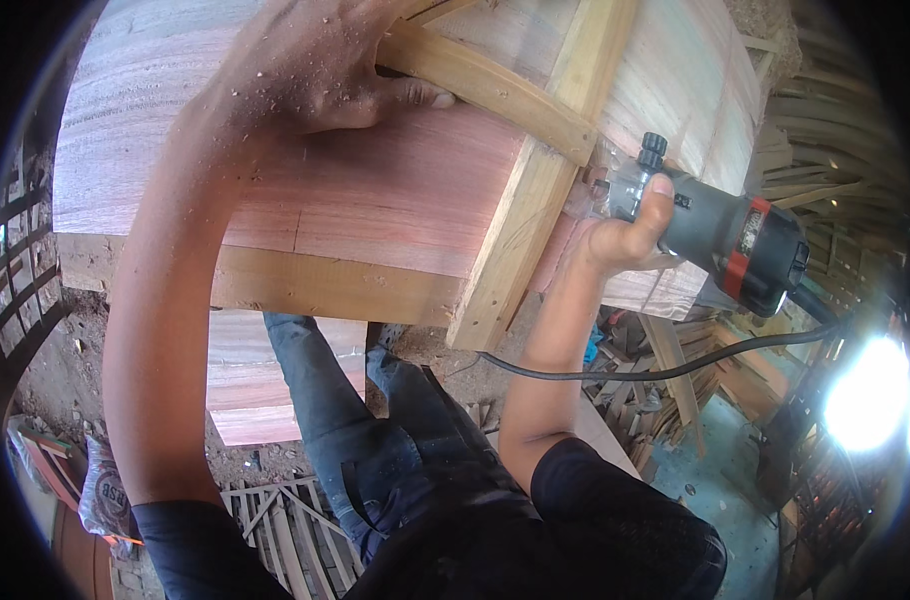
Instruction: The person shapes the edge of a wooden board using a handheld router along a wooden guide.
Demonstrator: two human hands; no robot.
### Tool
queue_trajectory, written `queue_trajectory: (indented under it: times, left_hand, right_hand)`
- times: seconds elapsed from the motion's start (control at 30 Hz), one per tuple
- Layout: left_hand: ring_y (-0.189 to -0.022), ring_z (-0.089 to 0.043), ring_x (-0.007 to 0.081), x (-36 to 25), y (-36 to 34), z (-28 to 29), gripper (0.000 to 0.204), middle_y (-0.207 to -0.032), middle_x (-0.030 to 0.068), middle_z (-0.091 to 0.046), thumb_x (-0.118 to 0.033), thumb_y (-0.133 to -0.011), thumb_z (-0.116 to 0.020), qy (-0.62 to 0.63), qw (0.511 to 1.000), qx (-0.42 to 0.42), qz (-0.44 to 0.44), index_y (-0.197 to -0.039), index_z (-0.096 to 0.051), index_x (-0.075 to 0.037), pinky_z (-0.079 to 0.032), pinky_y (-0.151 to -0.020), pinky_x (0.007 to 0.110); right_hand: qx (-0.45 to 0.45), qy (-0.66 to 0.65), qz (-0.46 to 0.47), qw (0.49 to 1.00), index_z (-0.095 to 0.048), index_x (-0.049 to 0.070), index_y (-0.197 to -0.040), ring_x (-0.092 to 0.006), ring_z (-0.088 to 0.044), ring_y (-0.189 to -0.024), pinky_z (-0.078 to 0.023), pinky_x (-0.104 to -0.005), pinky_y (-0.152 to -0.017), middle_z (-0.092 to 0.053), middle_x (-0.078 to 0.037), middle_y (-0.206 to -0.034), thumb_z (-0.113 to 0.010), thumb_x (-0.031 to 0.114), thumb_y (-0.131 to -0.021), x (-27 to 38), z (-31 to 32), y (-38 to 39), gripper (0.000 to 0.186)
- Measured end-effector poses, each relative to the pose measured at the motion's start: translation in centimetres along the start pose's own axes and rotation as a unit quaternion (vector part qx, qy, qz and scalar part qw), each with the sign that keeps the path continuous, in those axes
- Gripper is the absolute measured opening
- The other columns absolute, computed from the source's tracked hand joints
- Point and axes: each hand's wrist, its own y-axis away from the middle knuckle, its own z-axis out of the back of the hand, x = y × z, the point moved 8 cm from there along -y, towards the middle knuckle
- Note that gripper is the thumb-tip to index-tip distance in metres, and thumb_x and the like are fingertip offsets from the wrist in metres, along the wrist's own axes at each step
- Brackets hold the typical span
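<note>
My right hand (630, 232) is wrapped around a grey and black trim router (710, 215) with a red band and a black knob. The router lies on its side along the board, its clear base against a wooden T-shaped guide (515, 235). My left hand (320, 75) grips the guide's upper strip (490, 88), thumb stretched along its lower edge; the other fingers are mostly hidden at the top of the picture. Under the guide spreads a wide reddish wood board (375, 200) with a paler strip (325, 285) along its near edge. Wood dust clings to my left hand and forearm.
A black power cord (615, 376) loops from the router back across my right forearm. Wood offcuts (675, 380) pile up at the right, by a bright light (868, 395). Below the bench are another board (245, 375) and wooden slats (300, 530). A filled plastic bag (105, 490) stands at left.
</note>
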Motion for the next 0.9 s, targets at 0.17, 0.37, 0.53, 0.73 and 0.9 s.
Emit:
queue_trajectory:
  times: [0.17, 0.37, 0.53, 0.73, 0.9]
  left_hand:
    - [-0.113, -0.064, 0.0418, -0.1, 0.1, 0.0, 0.075, -0.128, 0.0184, -0.059, -0.024, -0.074, -0.092, 0.008, 1.000, 0.008, 0.027, -0.139, -0.056, -0.010, -0.054, -0.093, 0.053]
    - [-0.114, -0.064, 0.0415, 0.2, 0.1, -0.1, 0.076, -0.128, 0.0181, -0.059, -0.024, -0.074, -0.091, 0.014, 1.000, -0.012, 0.001, -0.140, -0.056, -0.011, -0.054, -0.093, 0.053]
    - [-0.115, -0.064, 0.0410, 0.4, -0.1, -0.3, 0.077, -0.128, 0.0179, -0.059, -0.024, -0.074, -0.091, 0.018, 1.000, -0.010, 0.002, -0.140, -0.055, -0.010, -0.055, -0.094, 0.052]
    - [-0.116, -0.063, 0.0413, 0.1, -0.4, -0.1, 0.080, -0.128, 0.0177, -0.058, -0.025, -0.072, -0.091, 0.007, 1.000, -0.016, -0.013, -0.141, -0.054, -0.011, -0.055, -0.093, 0.052]
    - [-0.118, -0.063, 0.0423, 0.4, -0.1, -0.2, 0.080, -0.132, 0.0198, -0.059, -0.027, -0.070, -0.091, 0.002, 1.000, -0.007, 0.001, -0.140, -0.056, -0.010, -0.056, -0.097, 0.052]
  right_hand:
    - [0.009, 0.009, 0.001, 1.000, -0.057, -0.006, -0.113, -0.0247, -0.066, -0.078, -0.058, -0.0351, -0.071, -0.066, -0.016, -0.098, -0.080, 0.011, -0.078, -0.2, -0.3, -0.4, 0.045]
    - [0.000, 0.007, 0.010, 1.000, -0.058, -0.006, -0.113, -0.0239, -0.067, -0.078, -0.059, -0.0346, -0.069, -0.066, -0.016, -0.099, -0.080, 0.011, -0.078, -0.6, -0.4, -0.6, 0.045]
    - [-0.001, 0.024, -0.011, 1.000, -0.059, -0.007, -0.112, -0.0240, -0.067, -0.079, -0.059, -0.0338, -0.070, -0.066, -0.016, -0.099, -0.081, 0.012, -0.078, -0.9, -0.5, -0.8, 0.045]
    - [-0.020, -0.012, 0.016, 1.000, -0.060, -0.009, -0.111, -0.0247, -0.068, -0.080, -0.059, -0.0342, -0.073, -0.068, -0.018, -0.100, -0.082, 0.011, -0.077, -0.9, -0.9, -1.0, 0.045]
    - [-0.015, 0.007, 0.024, 1.000, -0.061, -0.009, -0.111, -0.0247, -0.068, -0.080, -0.059, -0.0346, -0.074, -0.069, -0.017, -0.099, -0.084, 0.012, -0.077, -0.9, -1.3, -1.6, 0.046]
